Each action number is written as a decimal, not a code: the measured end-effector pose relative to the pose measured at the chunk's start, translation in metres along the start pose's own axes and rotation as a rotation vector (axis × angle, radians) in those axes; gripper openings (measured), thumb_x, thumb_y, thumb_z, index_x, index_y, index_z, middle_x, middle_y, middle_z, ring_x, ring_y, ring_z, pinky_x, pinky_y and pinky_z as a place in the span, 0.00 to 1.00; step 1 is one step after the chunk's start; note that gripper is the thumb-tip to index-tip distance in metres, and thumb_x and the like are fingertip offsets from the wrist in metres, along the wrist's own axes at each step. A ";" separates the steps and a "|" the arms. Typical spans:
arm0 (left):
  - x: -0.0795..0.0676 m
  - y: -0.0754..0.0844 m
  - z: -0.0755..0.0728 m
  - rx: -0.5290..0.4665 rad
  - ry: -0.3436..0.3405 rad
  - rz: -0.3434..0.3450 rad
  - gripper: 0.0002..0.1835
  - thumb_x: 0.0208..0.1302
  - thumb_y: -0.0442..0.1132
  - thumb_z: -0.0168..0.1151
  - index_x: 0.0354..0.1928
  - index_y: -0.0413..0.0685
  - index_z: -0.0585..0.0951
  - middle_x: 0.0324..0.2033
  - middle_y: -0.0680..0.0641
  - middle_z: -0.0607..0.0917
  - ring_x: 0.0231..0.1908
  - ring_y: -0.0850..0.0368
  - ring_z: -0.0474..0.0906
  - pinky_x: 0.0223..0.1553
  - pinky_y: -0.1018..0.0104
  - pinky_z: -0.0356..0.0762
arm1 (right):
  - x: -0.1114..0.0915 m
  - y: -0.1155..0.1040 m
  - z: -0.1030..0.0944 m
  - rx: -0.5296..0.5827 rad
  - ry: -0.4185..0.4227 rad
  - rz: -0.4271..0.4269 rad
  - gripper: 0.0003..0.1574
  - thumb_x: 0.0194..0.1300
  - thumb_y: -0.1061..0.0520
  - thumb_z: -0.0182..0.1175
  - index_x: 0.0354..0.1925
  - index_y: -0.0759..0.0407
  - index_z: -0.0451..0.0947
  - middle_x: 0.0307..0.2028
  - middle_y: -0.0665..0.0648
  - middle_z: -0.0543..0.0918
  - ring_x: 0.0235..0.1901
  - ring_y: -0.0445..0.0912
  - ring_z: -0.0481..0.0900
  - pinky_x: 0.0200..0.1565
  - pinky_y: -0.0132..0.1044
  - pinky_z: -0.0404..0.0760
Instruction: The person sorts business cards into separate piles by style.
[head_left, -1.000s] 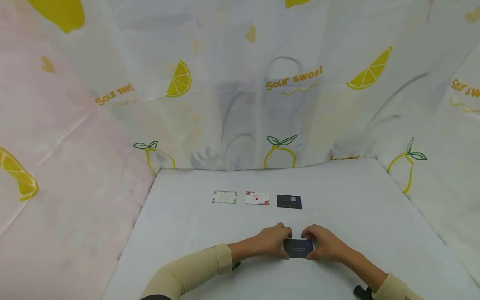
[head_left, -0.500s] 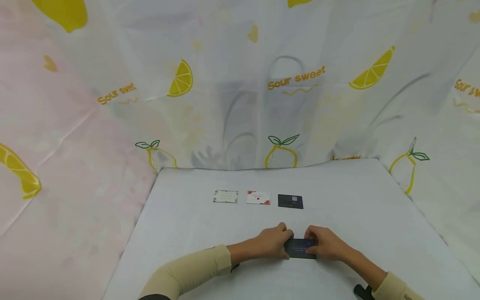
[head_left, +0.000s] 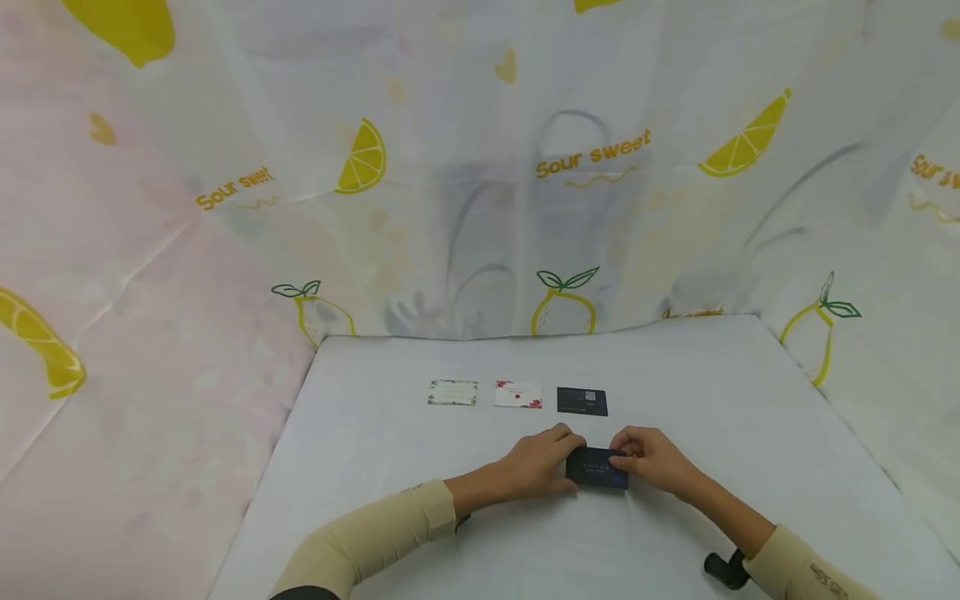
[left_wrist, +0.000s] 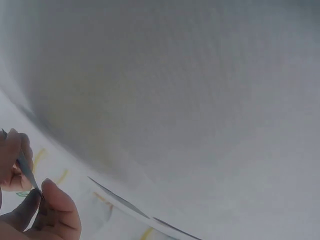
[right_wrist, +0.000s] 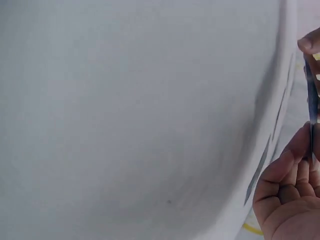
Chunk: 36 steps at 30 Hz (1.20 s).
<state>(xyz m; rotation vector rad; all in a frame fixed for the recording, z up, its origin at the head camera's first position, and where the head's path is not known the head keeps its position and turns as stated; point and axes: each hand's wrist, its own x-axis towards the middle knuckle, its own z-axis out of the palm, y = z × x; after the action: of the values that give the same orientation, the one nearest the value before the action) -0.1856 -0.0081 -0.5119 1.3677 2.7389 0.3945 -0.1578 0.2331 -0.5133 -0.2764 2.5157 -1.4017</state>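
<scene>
A dark navy card [head_left: 596, 468] with faint small print on its face is held between both hands above the near-middle of the white table. My left hand [head_left: 536, 465] grips its left end, fingers at the upper corner and thumb near the lower one. At the opposite end, my right hand [head_left: 654, 458] pinches the card with the thumb on the printed face and fingers behind. From the left wrist the card [left_wrist: 26, 172] appears nearly edge-on, a hand at either end. The right wrist view also shows the thin card [right_wrist: 312, 95] spanning the two hands.
Farther back lie three cards in a row: a white one with a leafy border [head_left: 453, 392], a white one with red corners [head_left: 518, 395] and a black one [head_left: 582, 401]. A lemon-print curtain [head_left: 465, 208] rises behind the white table [head_left: 375, 450].
The right thumb has shifted from the card's lower right corner onto its face. Both hands have then raised the card and carried it slightly away from the body, toward the row.
</scene>
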 end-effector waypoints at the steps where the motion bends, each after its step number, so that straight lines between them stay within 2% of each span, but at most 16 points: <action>1: 0.001 -0.002 -0.001 0.004 0.012 0.007 0.33 0.55 0.54 0.74 0.62 0.55 0.74 0.49 0.55 0.77 0.45 0.69 0.76 0.42 0.79 0.74 | 0.001 -0.002 -0.001 0.003 0.010 0.006 0.10 0.62 0.61 0.66 0.41 0.66 0.78 0.26 0.53 0.80 0.26 0.39 0.72 0.28 0.31 0.71; 5: 0.006 -0.011 -0.004 0.030 0.043 0.032 0.31 0.57 0.54 0.72 0.61 0.53 0.75 0.48 0.55 0.77 0.40 0.69 0.74 0.37 0.81 0.72 | 0.006 -0.006 -0.002 -0.069 0.075 -0.025 0.10 0.63 0.61 0.66 0.42 0.64 0.79 0.27 0.52 0.80 0.25 0.39 0.72 0.27 0.31 0.72; 8: 0.011 -0.019 -0.007 0.034 0.057 0.028 0.31 0.57 0.55 0.71 0.61 0.52 0.76 0.47 0.54 0.77 0.36 0.69 0.71 0.34 0.81 0.69 | 0.009 -0.007 -0.003 -0.164 0.145 -0.099 0.11 0.62 0.61 0.67 0.43 0.62 0.79 0.29 0.51 0.83 0.27 0.37 0.74 0.29 0.30 0.75; 11: 0.014 -0.026 -0.009 0.020 0.057 -0.001 0.32 0.57 0.56 0.71 0.61 0.51 0.76 0.48 0.53 0.77 0.36 0.68 0.71 0.34 0.80 0.70 | 0.012 -0.007 -0.004 -0.230 0.202 -0.172 0.17 0.58 0.60 0.71 0.46 0.61 0.80 0.34 0.51 0.84 0.31 0.37 0.77 0.33 0.31 0.77; 17: 0.020 -0.038 -0.013 -0.010 0.048 -0.016 0.34 0.58 0.57 0.70 0.63 0.49 0.76 0.49 0.52 0.77 0.38 0.67 0.72 0.37 0.79 0.72 | 0.015 -0.004 -0.002 -0.332 0.210 -0.265 0.32 0.48 0.59 0.78 0.52 0.60 0.78 0.48 0.57 0.80 0.40 0.47 0.78 0.34 0.32 0.77; 23: 0.024 -0.047 -0.013 -0.011 0.053 0.015 0.33 0.57 0.55 0.71 0.63 0.49 0.77 0.48 0.52 0.77 0.35 0.67 0.70 0.33 0.80 0.68 | 0.020 -0.002 0.006 -0.455 0.222 -0.333 0.37 0.46 0.58 0.79 0.55 0.62 0.77 0.50 0.55 0.77 0.42 0.46 0.78 0.41 0.36 0.80; 26: 0.026 -0.049 -0.012 -0.003 0.046 0.024 0.33 0.57 0.55 0.71 0.63 0.48 0.77 0.48 0.52 0.77 0.35 0.67 0.70 0.33 0.80 0.68 | 0.021 -0.001 0.006 -0.450 0.230 -0.358 0.39 0.44 0.57 0.80 0.55 0.64 0.78 0.48 0.55 0.76 0.41 0.46 0.77 0.41 0.36 0.79; 33: 0.034 -0.053 -0.015 -0.006 0.014 0.009 0.33 0.57 0.55 0.71 0.63 0.51 0.77 0.51 0.53 0.78 0.42 0.66 0.74 0.43 0.76 0.74 | 0.028 0.003 0.001 -0.403 0.191 -0.319 0.39 0.47 0.55 0.79 0.56 0.64 0.78 0.48 0.56 0.75 0.41 0.48 0.76 0.36 0.31 0.75; 36: 0.037 -0.056 -0.015 -0.008 0.001 0.004 0.33 0.57 0.55 0.70 0.62 0.51 0.77 0.52 0.52 0.78 0.43 0.66 0.75 0.43 0.75 0.74 | 0.032 0.005 0.000 -0.395 0.196 -0.326 0.37 0.47 0.55 0.79 0.55 0.63 0.78 0.47 0.56 0.75 0.41 0.47 0.76 0.36 0.31 0.75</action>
<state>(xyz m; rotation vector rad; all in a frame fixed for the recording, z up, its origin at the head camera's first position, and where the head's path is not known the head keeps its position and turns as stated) -0.2545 -0.0141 -0.5087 1.3725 2.7331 0.4060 -0.1881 0.2271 -0.5217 -0.6786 3.0097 -1.0579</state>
